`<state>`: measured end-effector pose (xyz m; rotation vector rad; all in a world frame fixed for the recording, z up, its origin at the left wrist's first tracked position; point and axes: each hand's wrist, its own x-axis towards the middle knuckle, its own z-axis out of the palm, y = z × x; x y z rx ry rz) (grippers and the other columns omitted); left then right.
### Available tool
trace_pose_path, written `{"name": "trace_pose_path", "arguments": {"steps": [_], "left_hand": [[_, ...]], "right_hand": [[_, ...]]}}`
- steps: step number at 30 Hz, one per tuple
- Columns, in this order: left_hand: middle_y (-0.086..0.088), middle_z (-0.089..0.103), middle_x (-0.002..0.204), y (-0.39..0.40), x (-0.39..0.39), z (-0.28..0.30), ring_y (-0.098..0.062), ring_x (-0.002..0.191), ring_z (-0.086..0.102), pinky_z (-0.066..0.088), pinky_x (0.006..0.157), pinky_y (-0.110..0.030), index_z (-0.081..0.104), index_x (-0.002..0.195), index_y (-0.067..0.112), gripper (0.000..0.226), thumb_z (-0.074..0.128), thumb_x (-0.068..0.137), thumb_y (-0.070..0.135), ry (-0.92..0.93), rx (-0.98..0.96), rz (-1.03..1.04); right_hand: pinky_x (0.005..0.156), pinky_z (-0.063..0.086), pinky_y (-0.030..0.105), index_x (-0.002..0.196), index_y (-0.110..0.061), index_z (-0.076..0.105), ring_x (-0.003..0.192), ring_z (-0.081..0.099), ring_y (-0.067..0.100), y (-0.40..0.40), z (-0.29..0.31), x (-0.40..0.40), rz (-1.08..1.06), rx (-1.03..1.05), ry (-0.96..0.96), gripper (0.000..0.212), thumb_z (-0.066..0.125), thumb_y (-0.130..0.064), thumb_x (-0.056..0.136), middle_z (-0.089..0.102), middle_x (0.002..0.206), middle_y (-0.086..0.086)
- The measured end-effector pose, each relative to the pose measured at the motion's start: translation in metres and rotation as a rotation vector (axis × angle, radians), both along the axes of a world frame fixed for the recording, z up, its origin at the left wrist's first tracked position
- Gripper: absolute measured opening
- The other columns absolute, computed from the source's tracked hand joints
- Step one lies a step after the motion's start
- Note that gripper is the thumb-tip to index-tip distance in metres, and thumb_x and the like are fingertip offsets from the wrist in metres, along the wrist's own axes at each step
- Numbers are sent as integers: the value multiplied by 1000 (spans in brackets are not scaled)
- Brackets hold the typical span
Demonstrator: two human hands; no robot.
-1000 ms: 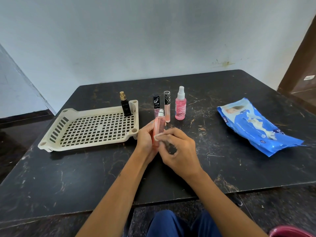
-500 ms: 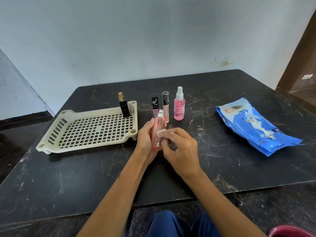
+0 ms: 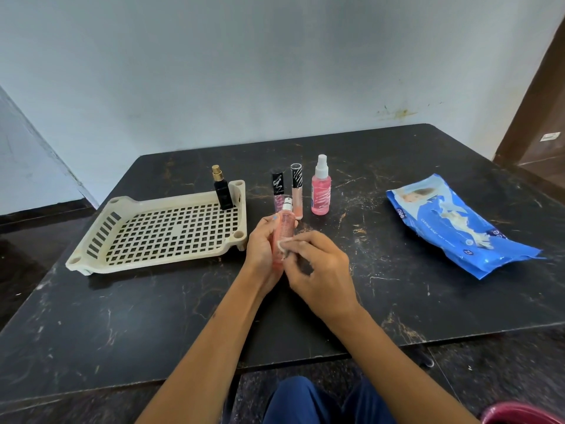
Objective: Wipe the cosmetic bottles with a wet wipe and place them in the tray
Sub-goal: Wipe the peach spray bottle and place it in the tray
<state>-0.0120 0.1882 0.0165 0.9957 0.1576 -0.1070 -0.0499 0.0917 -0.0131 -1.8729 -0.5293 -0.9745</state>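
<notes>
our wipe (image 3: 284,243) has slid lower down the bottle (image 3: 283,228). left hand (image 3: 262,253) clamps the bottle upright; right hand (image 3: 319,272) pinches the wipe against it.

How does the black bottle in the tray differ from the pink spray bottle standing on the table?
The black bottle has a gold top; the pink spray bottle has a white nozzle. The black bottle is opaque, while the pink spray bottle is see-through with pink liquid. The black bottle stands in the tray's far right corner, while the pink spray bottle stands on the table, right of two slim tubes. Both are upright and in neither hand.
</notes>
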Motion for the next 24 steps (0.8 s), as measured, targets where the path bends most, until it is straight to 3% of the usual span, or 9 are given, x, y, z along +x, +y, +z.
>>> {"name": "trace_pose_path", "arguments": {"steps": [3, 7, 18, 24], "left_hand": [[-9, 59, 71, 0, 0, 0, -14, 54, 57, 49, 52, -24, 51, 97, 5, 15, 39, 97, 15, 4, -3, -4], [-7, 58, 64, 1, 0, -1, -12, 47, 52, 46, 46, -21, 49, 108, 7, 18, 42, 97, 20, 40, 4, 20], [-8, 55, 72, 4, 3, -3, -15, 55, 54, 49, 49, -23, 48, 111, 7, 24, 42, 97, 26, 89, -62, -11], [-7, 55, 68, 5, 4, -7, -15, 53, 51, 46, 50, -25, 48, 110, 6, 27, 41, 96, 28, 95, -35, -10]], "right_hand": [[68, 56, 31, 86, -4, 75, 79, 66, 17, -2, 0, 0, 27, -8, 0, 16, 64, -2, 75, 68, 87, 6], [60, 53, 35, 78, -4, 72, 72, 65, 22, -3, 0, -4, 109, -61, -14, 13, 65, 1, 69, 65, 81, 7], [63, 52, 38, 83, -5, 70, 76, 60, 23, -2, -2, -1, 125, -169, -4, 4, 70, -2, 80, 60, 84, 8], [60, 50, 35, 78, -4, 69, 70, 58, 20, -4, -2, -1, 147, -115, 14, 15, 68, 9, 71, 59, 80, 6]]}}
